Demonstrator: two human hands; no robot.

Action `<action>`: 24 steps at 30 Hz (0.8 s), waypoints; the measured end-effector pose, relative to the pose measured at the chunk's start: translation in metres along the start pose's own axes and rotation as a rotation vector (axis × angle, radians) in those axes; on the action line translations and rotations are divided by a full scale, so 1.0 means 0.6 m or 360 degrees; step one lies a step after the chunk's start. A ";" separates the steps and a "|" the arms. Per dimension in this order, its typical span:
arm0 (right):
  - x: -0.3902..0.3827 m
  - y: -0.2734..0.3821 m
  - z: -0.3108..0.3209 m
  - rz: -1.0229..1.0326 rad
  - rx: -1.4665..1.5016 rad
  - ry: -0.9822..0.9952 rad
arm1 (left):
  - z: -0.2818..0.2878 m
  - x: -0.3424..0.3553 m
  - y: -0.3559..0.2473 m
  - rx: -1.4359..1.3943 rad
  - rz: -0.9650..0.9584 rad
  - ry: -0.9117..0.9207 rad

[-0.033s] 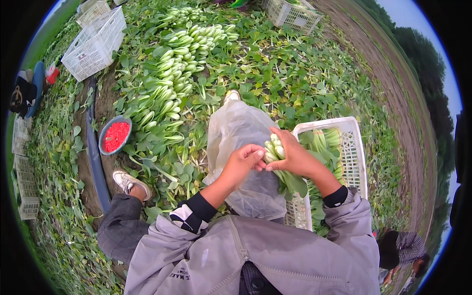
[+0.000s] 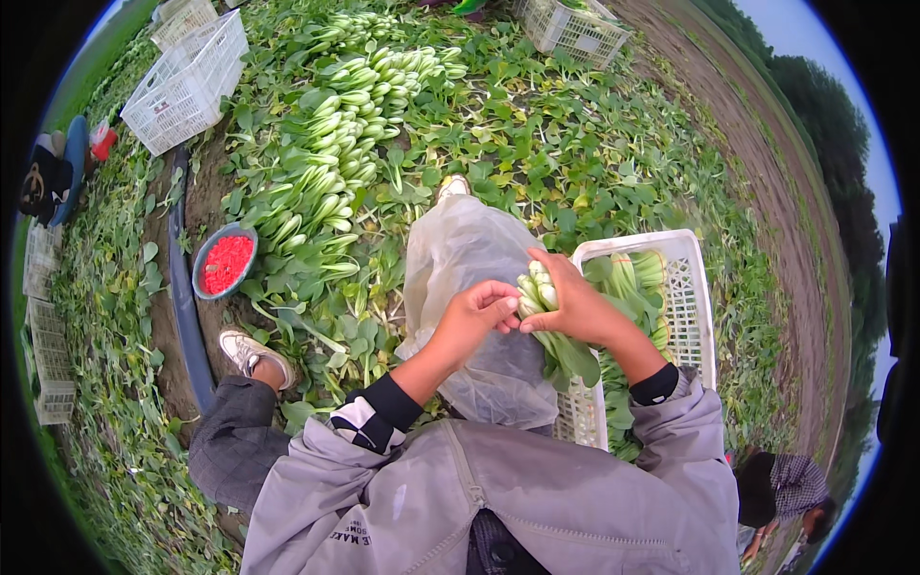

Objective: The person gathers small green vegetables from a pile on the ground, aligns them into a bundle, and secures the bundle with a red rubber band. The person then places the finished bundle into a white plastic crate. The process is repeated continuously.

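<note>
A bunch of bok choy (image 2: 541,287), its pale stem ends up and its leaves hanging down, is gripped by my right hand (image 2: 580,311), whose fingers and thumb wrap round it. My left hand (image 2: 479,314) is closed in a pinch against the left side of the bunch; whatever lies between its fingertips is too small to make out. Just right of my right hand, a white plastic crate (image 2: 707,316) holds more bok choy bunches (image 2: 637,271), some with thin reddish bands round them. Translucent plastic sheeting (image 2: 450,244) covers my leg beneath my hands.
Left of centre, a long row of loose bok choy (image 2: 335,153) lies on the leafy ground. A blue-grey bowl (image 2: 198,278) of small red pieces (image 2: 226,264) sits beside a dark hose (image 2: 187,326). White crates (image 2: 187,101) stand far left. Other people crouch at both edges.
</note>
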State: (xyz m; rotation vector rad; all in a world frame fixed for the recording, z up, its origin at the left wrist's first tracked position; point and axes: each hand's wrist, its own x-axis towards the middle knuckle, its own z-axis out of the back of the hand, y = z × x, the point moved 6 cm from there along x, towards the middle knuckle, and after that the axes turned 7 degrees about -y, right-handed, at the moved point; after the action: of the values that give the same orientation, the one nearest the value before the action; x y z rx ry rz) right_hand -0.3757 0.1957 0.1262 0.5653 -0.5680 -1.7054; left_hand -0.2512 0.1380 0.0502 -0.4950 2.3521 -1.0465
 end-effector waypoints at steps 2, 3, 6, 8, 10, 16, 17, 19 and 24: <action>0.001 -0.002 0.001 -0.0013 0.0045 0.0029 | 0.001 0.001 -0.004 0.0108 -0.0070 0.0045; 0.002 -0.004 0.000 -0.0022 0.0059 0.0054 | -0.002 -0.001 -0.008 0.0122 -0.0124 0.0053; 0.005 -0.005 -0.001 -0.0018 0.0070 0.0095 | -0.005 0.001 -0.009 0.0174 -0.0216 0.0021; 0.005 -0.006 -0.001 -0.0015 0.0059 0.0101 | -0.006 0.003 -0.006 0.0188 -0.0252 0.0000; 0.004 -0.006 -0.002 -0.0012 0.0050 0.0097 | -0.007 0.004 -0.006 0.0186 -0.0288 -0.0009; 0.002 -0.004 0.004 -0.0036 0.0237 0.0131 | -0.005 0.004 -0.010 0.0246 -0.0198 0.0035; 0.001 -0.009 0.005 -0.0035 0.0305 0.0159 | -0.004 0.004 -0.009 0.0216 -0.0182 0.0068; 0.001 -0.020 0.006 -0.0033 0.0442 0.0215 | 0.000 0.007 -0.004 0.0153 -0.0148 0.0131; 0.002 -0.007 0.007 -0.0036 0.0261 0.0236 | 0.003 0.009 -0.001 0.0133 -0.0151 0.0141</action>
State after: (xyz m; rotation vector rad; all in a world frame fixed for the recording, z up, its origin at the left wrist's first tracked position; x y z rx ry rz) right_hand -0.3820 0.1955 0.1267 0.8114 -0.5997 -1.6313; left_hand -0.2544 0.1334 0.0478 -0.5433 2.3701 -1.2282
